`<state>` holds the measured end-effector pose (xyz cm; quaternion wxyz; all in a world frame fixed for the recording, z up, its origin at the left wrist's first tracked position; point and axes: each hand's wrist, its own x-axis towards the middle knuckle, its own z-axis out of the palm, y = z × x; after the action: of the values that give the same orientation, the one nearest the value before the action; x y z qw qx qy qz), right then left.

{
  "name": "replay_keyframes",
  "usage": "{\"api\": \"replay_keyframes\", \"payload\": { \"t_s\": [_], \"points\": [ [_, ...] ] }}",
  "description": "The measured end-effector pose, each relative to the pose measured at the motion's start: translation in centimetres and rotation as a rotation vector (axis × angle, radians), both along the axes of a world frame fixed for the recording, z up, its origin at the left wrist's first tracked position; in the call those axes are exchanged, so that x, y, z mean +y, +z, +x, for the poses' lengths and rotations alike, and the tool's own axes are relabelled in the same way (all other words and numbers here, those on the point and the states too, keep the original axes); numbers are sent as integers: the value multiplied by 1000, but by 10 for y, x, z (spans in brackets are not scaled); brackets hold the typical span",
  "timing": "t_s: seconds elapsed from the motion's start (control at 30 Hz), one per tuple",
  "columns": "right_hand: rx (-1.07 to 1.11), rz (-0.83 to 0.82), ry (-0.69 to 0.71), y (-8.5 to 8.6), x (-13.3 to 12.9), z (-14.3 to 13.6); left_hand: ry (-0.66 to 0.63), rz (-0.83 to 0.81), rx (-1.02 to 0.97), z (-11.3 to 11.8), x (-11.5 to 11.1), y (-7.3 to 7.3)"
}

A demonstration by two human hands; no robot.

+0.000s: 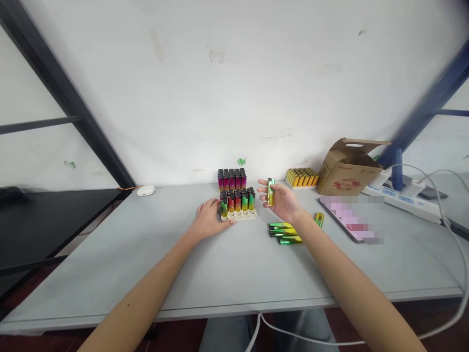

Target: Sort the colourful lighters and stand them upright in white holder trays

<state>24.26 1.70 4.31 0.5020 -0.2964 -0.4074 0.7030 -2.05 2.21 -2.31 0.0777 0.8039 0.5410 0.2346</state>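
My right hand (285, 200) holds a green and yellow lighter (271, 191) upright between thumb and fingers, a little to the right of a white tray (240, 215). Standing in that tray are rows of lighters (238, 201) in red, green and yellow with black tops. Against the tray's left side rests my left hand (208, 218), its thumb along the front edge and its fingers spread around the corner. Several loose green and yellow lighters (284, 232) lie on the table under my right forearm. One more lighter (319, 219) is partly hidden behind that arm.
Purple and orange lighters (232, 179) stand behind the tray. Farther right are a tray of yellow lighters (302, 178), an open cardboard box (346, 171), a flat pink-screened device (348, 220) and a power strip (406, 199) with white cables. A white case (145, 190) sits at left.
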Motion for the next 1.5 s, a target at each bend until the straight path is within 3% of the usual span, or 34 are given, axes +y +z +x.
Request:
{"api": "replay_keyframes", "payload": {
  "t_s": [0.17,0.27,0.37,0.43,0.47,0.57,0.7,0.8,0.93,1.07,1.2,1.5],
  "points": [
    [65,10,24,3,-7,-8,7,-88,-89,-7,1,3],
    [-60,170,24,-1,-10,-12,20,-74,-162,-11,-5,13],
    [-363,475,-72,-6,-16,-18,89,259,-350,-6,-18,32],
    [-528,659,-174,-7,-20,-22,29,471,-480,3,-29,42],
    [-579,726,-210,-7,-22,-23,-21,500,-510,9,-34,45],
    [-626,804,-248,-6,-25,-26,-211,369,-486,26,-45,43],
    [-580,735,-225,-10,-21,-26,-330,217,-414,43,-50,27],
    [-535,691,-196,-15,-20,-30,-331,90,-426,47,-50,23],
    [-521,697,-122,-18,-25,-37,-303,-55,-527,47,-50,28],
    [-539,737,-103,-16,-33,-43,-227,-43,-497,44,-48,33],
    [-501,795,-113,-15,-35,-44,-257,-153,-509,44,-48,33],
    [-396,508,-392,-21,-7,-20,-255,-474,-1096,46,-44,36]
  ]
}}
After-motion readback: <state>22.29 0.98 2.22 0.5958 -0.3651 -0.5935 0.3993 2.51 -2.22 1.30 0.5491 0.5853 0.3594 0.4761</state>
